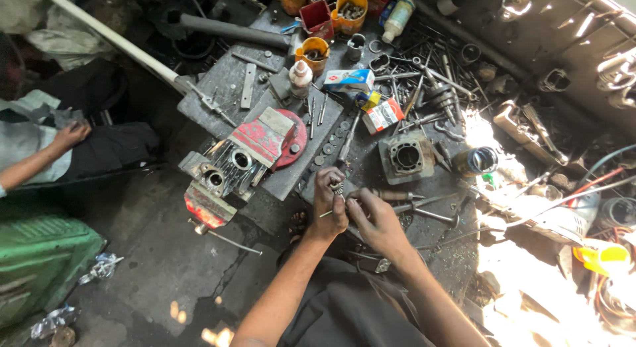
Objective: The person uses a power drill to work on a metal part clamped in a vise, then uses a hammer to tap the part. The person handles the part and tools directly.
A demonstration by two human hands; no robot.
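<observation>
left hand (329,202): sits just below the middle of the frame, fingers curled tight around a small coil spring (338,186), with a thin metal rod (324,214) poking out toward the lower left.
right hand (375,218): right next to it, touching it, fingertips pinched in on the same little part. Can't tell exactly what it's gripping, too small and half hidden.
the spring: tiny, light, stiff steel. Looks oily like everything else here, so I'd guess it's slippery and would fly off if squeezed crooked. Best held by the ends, coils kept straight.
the rod: thin and hard, no give; hold it close to the spring.
around it: grey engine cylinder (405,158) just up and right of the hands, red vise (246,163) to the left, loose tools lying all over the bench (218,88).
upper middle: orange cups (350,9) with small parts.
left edge: another person's hand (71,136) resting on dark cloth, well apart from all this.
</observation>
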